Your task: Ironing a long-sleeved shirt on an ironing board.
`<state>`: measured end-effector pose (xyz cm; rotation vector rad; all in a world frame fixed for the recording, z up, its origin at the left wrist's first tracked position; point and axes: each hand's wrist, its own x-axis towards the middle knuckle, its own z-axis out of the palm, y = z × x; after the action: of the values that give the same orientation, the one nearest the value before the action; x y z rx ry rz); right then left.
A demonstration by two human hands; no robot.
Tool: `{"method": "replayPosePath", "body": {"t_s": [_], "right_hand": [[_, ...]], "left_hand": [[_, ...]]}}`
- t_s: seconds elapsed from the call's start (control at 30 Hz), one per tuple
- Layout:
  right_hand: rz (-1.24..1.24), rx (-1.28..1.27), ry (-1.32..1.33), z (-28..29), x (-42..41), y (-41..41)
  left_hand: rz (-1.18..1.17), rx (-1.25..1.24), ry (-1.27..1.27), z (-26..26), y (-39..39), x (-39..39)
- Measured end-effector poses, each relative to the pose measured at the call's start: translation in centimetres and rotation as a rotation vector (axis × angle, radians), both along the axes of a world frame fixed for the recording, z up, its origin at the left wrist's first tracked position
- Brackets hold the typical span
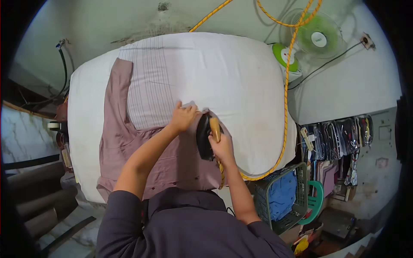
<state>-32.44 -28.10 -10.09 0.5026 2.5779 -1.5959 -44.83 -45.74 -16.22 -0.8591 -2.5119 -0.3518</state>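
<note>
A mauve button-front shirt (pixel 155 161) lies spread over the white-covered ironing table (pixel 258 80). One long sleeve (pixel 116 87) stretches away from me on the left. In my right hand (pixel 223 147) is the wooden handle of a black clothes iron (pixel 204 137), its sole resting on the shirt near the right side. My left hand (pixel 184 116) presses at the shirt's upper edge, just left of the iron's tip; its fingertips touch a bit of pale grey cloth. Whether they pinch it is unclear. Dark buttons (pixel 174 183) run along the edge near my body.
A yellow braided cord (pixel 286 96) loops from above down the table's right side to the iron. Behind the far right corner stands a green fan (pixel 317 38). A dark plastic crate (pixel 303 187) holding blue cloth (pixel 283 196) sits right, beside a green chair (pixel 315 201). Packed garments (pixel 335 138) line the wall.
</note>
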Motion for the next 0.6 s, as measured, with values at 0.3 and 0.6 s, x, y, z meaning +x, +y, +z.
{"method": "replayPosePath", "body": {"t_s": [0.3,0.6], "right_hand": [[0.05,-0.278,-0.254,1.7,-2.0,-0.3],[0.083,-0.272,-0.225,0.8,-1.5,-3.3]], "left_hand": [[0.226,-0.21,-0.096,-0.6,-13.0,5.6],[0.281,-0.208,-0.073,0.1,-14.9,5.7]]}}
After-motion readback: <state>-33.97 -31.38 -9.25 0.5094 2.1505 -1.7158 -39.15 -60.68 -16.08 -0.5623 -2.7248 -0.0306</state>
